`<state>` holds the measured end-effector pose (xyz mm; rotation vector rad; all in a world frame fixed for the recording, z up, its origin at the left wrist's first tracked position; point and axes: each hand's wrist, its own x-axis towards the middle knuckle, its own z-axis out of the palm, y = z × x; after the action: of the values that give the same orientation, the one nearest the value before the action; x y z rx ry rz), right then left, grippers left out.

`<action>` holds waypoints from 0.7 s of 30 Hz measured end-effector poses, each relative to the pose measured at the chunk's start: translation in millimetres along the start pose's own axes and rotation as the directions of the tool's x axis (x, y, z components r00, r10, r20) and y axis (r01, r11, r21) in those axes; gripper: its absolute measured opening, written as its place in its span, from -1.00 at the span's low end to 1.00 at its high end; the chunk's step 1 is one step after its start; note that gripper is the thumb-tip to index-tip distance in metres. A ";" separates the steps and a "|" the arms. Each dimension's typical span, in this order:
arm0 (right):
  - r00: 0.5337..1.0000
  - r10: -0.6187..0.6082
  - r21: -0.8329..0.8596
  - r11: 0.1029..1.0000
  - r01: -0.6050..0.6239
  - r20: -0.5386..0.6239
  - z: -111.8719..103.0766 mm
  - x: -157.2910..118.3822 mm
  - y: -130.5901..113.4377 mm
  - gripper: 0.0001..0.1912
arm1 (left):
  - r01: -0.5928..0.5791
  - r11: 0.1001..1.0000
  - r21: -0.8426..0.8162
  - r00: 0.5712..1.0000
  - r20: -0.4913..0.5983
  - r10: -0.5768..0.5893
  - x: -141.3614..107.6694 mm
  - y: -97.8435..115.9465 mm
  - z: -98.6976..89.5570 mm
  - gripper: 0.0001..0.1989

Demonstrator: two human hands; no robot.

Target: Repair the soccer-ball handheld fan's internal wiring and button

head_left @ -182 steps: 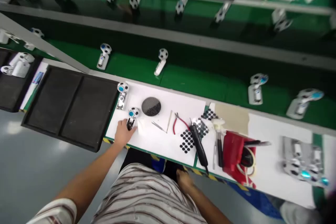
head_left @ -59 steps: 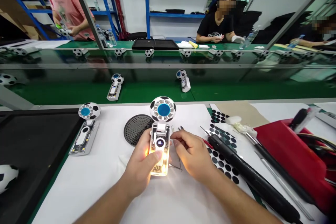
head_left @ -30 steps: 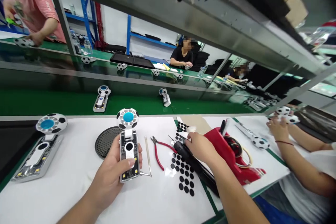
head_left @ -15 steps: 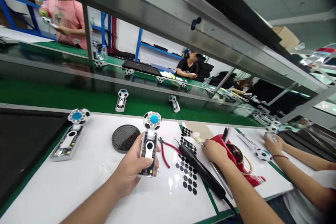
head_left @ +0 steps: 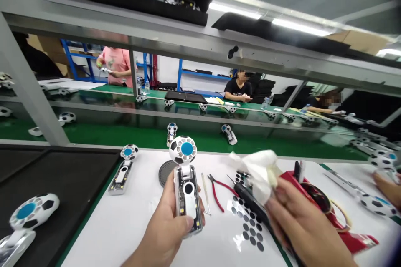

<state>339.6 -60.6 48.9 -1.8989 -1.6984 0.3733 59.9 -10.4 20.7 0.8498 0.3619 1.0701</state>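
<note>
My left hand (head_left: pixel 166 233) holds upright a handheld device (head_left: pixel 189 200) with a see-through body and a football-patterned round head with a blue disc; the thumb presses on the body's lower front. In my right hand (head_left: pixel 302 221) is a crumpled white tissue (head_left: pixel 258 167), raised above a black electric screwdriver (head_left: pixel 249 198) that it partly hides. Between the hands lie red-handled pliers (head_left: pixel 216 194) and a thin metal tool (head_left: pixel 205 196). A sheet of black round stickers (head_left: pixel 252 229) is near the screwdriver. Behind the left hand, a dark perforated round dish (head_left: pixel 164 173) is partly covered.
A red tape dispenser (head_left: pixel 347 233) stands right of my right hand. Similar devices lie on the white table (head_left: pixel 103 233), the black tray (head_left: pixel 75 187) and the green belt (head_left: pixel 200 135). A co-worker's hand (head_left: pixel 388 187) is at the right edge. A metal shelf crosses overhead.
My right hand has lifted the tissue off the table and brought it nearer. The left hand keeps the device. The view has levelled and swung left, showing more of the black tray.
</note>
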 end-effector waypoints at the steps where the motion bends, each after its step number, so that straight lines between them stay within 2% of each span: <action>1: 0.998 -0.057 0.096 0.994 0.054 0.029 7.3 -14.5 -14.0 -0.60 | 0.029 0.999 0.015 0.998 -0.052 -0.029 -4.0 1.2 3.4 -0.10; 3: 0.982 -0.183 0.206 0.964 0.170 0.045 25.0 -32.5 -36.0 -0.76 | 0.102 0.994 0.035 0.984 -0.150 -0.096 -9.9 1.7 8.9 0.00; 4: 0.978 -0.204 0.219 0.957 0.190 0.045 34.2 -34.9 -42.5 -0.81 | 0.121 0.992 0.041 0.978 -0.177 -0.111 -11.7 1.0 10.3 0.03; 6: 0.982 -0.180 0.210 0.964 0.163 0.064 51.0 -27.9 -45.8 -0.86 | 0.111 0.991 0.077 0.980 -0.174 -0.096 -13.3 -2.1 9.5 -0.02; 9: 0.995 -0.068 0.160 0.986 0.057 0.067 67.5 -1.6 -31.5 -0.82 | 0.069 0.985 0.157 0.982 -0.183 -0.040 -13.0 -8.3 -0.1 -0.19; 12: 1.000 -0.003 0.150 0.989 0.002 0.010 71.4 17.9 -10.9 -0.85 | 0.100 0.980 0.169 0.974 -0.216 -0.063 -13.3 -14.1 -13.0 -0.33; 15: 1.000 0.013 0.187 0.982 -0.012 -0.001 67.6 19.7 -0.6 -0.89 | 0.122 0.983 0.136 0.971 -0.220 -0.090 -13.9 -20.9 -20.2 -0.37; 18: 0.998 -0.018 0.241 0.971 0.003 0.060 66.1 13.0 -3.2 -0.91 | 0.102 0.992 0.070 0.974 -0.208 -0.086 -8.4 -31.3 -15.8 -0.29; 21: 0.992 -0.066 0.302 0.953 0.030 0.110 72.4 6.9 -10.7 -0.87 | 0.066 0.998 -0.015 0.985 -0.161 -0.068 6.5 -44.3 -2.3 -0.20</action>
<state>292.0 -37.6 -2.1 -1.6383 -1.6522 0.6969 88.8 -13.1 -13.4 0.7391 0.5172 1.0797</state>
